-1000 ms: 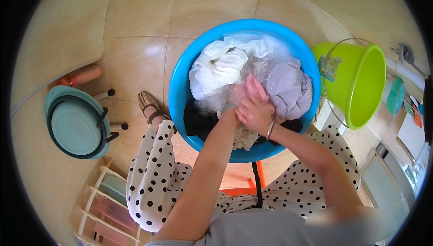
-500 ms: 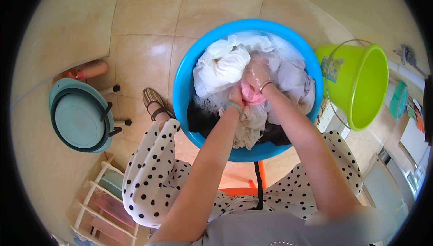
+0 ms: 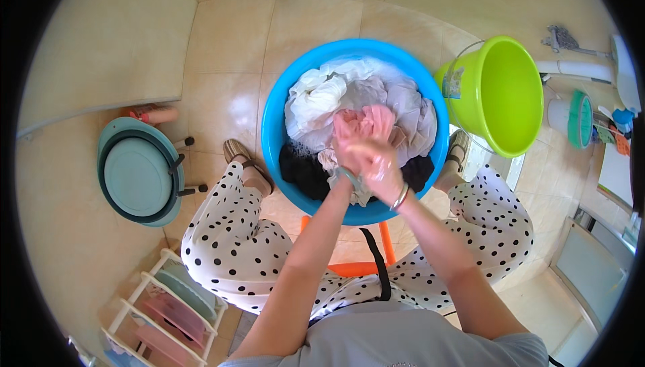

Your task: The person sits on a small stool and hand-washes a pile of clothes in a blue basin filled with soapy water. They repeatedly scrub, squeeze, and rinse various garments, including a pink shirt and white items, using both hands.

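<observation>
A round blue basin [image 3: 271,121] holds wet laundry with suds at its edges. At its middle, a crumpled pink cloth [image 3: 371,122] sticks up past my hands. My left hand [image 3: 344,144] is closed on the near-left side of this cloth, its fingers partly hidden. My right hand [image 3: 377,169], wet and smeared by motion, lies over the left fingers and the cloth's near end; how its fingers are set is unclear. Around them lie a white garment [image 3: 317,103], a pale grey-lilac garment [image 3: 413,115] and black cloth [image 3: 299,171].
A lime-green bucket [image 3: 470,95] leans tilted at the basin's right. On the left stand a grey-green folding basin [image 3: 138,175] and a white rack [image 3: 164,266]. An orange stool [image 3: 353,269] shows between my knees. A teal-rimmed container [image 3: 579,121] is farther right.
Both hands have come up out of the suds toward me, bringing the pink cloth higher, above the other laundry. My right hand has shifted nearer and now overlaps the left. The view has shifted.
</observation>
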The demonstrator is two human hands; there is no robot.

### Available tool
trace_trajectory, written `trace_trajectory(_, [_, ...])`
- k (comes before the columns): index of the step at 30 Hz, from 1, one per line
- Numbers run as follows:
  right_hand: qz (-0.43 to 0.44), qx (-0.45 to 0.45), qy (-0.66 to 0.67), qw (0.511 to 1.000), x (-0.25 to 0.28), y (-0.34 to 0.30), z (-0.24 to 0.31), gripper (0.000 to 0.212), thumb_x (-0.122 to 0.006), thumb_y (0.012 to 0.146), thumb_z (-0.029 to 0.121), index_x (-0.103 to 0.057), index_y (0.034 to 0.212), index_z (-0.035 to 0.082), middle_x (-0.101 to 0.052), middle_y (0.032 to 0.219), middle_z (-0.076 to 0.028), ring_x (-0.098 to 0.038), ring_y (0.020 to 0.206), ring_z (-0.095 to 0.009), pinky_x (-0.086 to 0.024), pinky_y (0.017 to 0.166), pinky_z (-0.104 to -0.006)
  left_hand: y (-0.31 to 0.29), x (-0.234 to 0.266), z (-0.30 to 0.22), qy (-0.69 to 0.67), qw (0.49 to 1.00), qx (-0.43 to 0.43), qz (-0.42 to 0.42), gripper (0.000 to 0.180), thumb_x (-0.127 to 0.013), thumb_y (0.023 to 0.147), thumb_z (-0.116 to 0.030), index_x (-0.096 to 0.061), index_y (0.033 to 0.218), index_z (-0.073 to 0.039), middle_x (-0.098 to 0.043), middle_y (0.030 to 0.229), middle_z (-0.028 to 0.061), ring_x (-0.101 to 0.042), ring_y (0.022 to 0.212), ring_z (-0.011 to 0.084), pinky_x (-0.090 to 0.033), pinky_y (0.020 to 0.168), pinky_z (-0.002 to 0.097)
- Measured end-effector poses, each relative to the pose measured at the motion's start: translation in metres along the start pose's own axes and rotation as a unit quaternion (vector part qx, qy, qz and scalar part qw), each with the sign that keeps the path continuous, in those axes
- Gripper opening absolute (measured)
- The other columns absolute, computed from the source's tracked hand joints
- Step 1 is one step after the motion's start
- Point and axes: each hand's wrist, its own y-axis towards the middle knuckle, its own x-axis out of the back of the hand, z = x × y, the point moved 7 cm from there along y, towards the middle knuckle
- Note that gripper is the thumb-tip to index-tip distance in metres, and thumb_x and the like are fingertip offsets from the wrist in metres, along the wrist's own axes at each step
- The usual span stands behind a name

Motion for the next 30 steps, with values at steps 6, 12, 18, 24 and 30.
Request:
trace_trajectory(6, [0.034, -0.005, 0.006, 0.999, 0.004, -0.041, 0.046, 0.022, -0.061, 0.077, 0.000, -0.063, 0.097, 0.008, -0.065, 0.098, -0.010, -0.057, 0.089, -0.028, -0.047, 0.077, -0.0351, -0.008, -0.008, -0.092, -0.369, 0.883, 0.103, 0.272, 0.038, -0.064, 0.082, -0.017, -0.058, 0.115, 0.000, -0.051, 0.121, 0.0164, -0.054, 0.106, 0.0228, -0.043, 0.089, 0.0326])
trace_trajectory(12, [-0.116, -0.140, -0.052, 0.982, 0.095, -0.018, -0.045, 0.064, -0.061, 0.075, 0.002, -0.038, 0.135, 0.008, -0.043, 0.134, -0.011, -0.049, 0.112, -0.023, -0.044, 0.087, -0.0330, -0.025, 0.018, -0.155, -0.390, 0.875, 0.031, 0.285, 0.037, -0.063, 0.083, -0.016, -0.057, 0.115, 0.000, -0.053, 0.119, 0.0139, -0.054, 0.105, 0.0213, -0.044, 0.088, 0.0317])
trace_trajectory(18, [-0.020, -0.085, 0.085, 0.993, 0.083, -0.008, -0.094, 0.044, -0.058, 0.079, 0.003, -0.051, 0.123, 0.006, -0.050, 0.125, -0.014, -0.051, 0.110, -0.020, -0.043, 0.090, -0.0292, -0.029, 0.032, -0.165, -0.328, 0.907, -0.007, 0.263, 0.035, -0.061, 0.084, -0.015, -0.057, 0.116, 0.001, -0.055, 0.116, 0.0114, -0.055, 0.104, 0.0198, -0.045, 0.087, 0.0308])
trace_trajectory(24, [-0.135, -0.192, 0.229, 0.945, 0.117, -0.005, -0.082, 0.014, -0.046, 0.094, 0.011, -0.052, 0.105, 0.004, -0.056, 0.097, -0.002, -0.056, 0.087, -0.009, -0.047, 0.072, -0.0223, -0.029, 0.040, -0.185, -0.171, 0.935, -0.076, 0.299, 0.034, -0.060, 0.085, -0.014, -0.057, 0.116, 0.001, -0.057, 0.114, 0.0088, -0.056, 0.103, 0.0183, -0.046, 0.085, 0.0299])
trace_trajectory(30, [-0.244, -0.087, 0.217, 0.941, 0.148, 0.019, 0.043, 0.012, -0.048, 0.093, 0.012, -0.053, 0.096, 0.001, -0.051, 0.079, -0.001, -0.047, 0.073, -0.008, -0.040, 0.066, -0.0216, -0.037, 0.041, -0.153, -0.272, 0.872, 0.033, 0.406, 0.036, -0.056, 0.089, -0.015, -0.052, 0.122, 0.000, -0.058, 0.115, 0.0039, -0.056, 0.102, 0.0132, -0.047, 0.086, 0.0278])
